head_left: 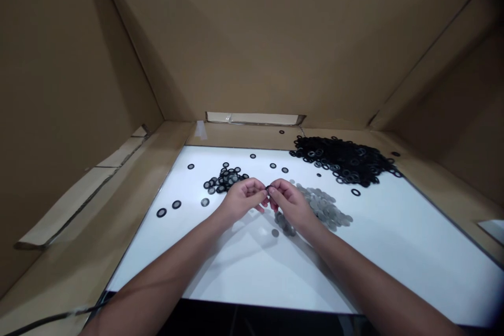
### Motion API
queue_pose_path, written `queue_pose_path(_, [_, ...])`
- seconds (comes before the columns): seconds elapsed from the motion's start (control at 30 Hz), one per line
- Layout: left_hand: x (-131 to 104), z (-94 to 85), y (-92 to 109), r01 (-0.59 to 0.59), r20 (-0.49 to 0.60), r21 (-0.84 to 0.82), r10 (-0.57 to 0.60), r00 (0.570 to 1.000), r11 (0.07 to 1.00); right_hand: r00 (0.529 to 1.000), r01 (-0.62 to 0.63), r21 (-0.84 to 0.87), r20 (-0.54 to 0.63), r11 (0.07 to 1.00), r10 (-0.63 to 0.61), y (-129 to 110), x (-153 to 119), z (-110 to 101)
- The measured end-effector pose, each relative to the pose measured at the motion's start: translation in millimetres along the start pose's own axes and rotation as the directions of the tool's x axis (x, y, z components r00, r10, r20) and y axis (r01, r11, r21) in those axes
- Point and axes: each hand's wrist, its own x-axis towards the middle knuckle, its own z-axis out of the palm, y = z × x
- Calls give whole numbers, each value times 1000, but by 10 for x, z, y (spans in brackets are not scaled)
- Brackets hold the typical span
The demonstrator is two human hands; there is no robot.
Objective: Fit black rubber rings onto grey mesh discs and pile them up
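Note:
My left hand (pixel 244 198) and my right hand (pixel 289 200) meet over the middle of the white board, pinching one small black ring (pixel 268 187) between their fingertips. Fingers cover most of that ring, so its centre is hidden. Beneath and right of my right hand lies a pile of grey discs (pixel 325 209). Just beyond my left hand is a smaller heap of black rings with grey centres (pixel 224 180). A large pile of black rings (pixel 346 160) sits at the back right.
Cardboard walls (pixel 252 47) enclose the white board (pixel 394 252) at the back and sides. Several rings with grey centres (pixel 176 204) are scattered at the left and back. One loose black ring (pixel 355 192) lies before the large pile. A dark cable (pixel 51 318) runs at the lower left.

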Motion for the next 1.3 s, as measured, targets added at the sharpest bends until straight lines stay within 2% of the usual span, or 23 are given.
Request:
queue_pose_path(0.13, [-20,38,22,-29,-46,-16,28,999,999,1000,15,25,4,1000,-15,4,-2,9])
queue_pose_path(0.37, [-41,22,70,-35,12,-7,35,999,999,999,33,14,-36,999,-32,33,-20,15])
queue_pose_path(0.53, [-31,-7,12,-103,34,71,101,994,992,998,26,-19,-53,999,-27,31,-50,35])
queue_pose_path(0.67, [-41,-23,-15,-150,35,129,147,989,980,999,23,-35,-43,999,-24,12,-52,21])
queue_pose_path(0.83, [-18,-103,-1,-170,129,226,143,981,959,999,16,-93,45,996,-12,3,-53,-32])
queue_pose_path(0.97, [-17,-151,7,-189,160,378,137,977,906,998,7,-159,65,987,3,-1,-71,-37])
queue_pose_path(1.17, [-57,-110,-31,-313,104,557,309,945,769,997,-41,-185,50,982,51,-74,-72,-15])
queue_pose_path(1.3, [-64,-94,-44,-336,99,595,348,932,730,996,-53,-178,65,983,66,-106,-74,-28])
